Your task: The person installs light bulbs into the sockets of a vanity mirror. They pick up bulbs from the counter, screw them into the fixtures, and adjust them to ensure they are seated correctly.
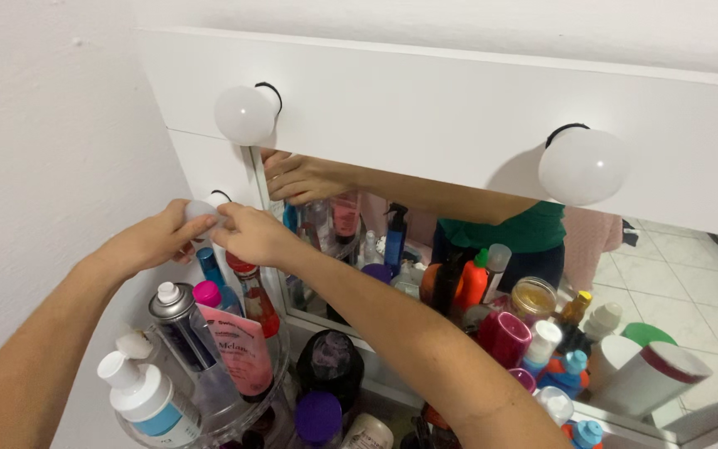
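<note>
Both forearms extend up from the lower frame edge to a round white bulb [201, 211] mounted at the left edge of the vanity mirror frame [425, 108], above a clear tray [272, 391] crowded with bottles. Left hand [153, 239] and right hand [251, 234] both close their fingers around this bulb, which sits in its socket on the frame. Two other bulbs, the upper left bulb [244, 115] and the right bulb [583, 165], sit seated and untouched; judged progress: work on the gripped bulb is under way, not finished.
</note>
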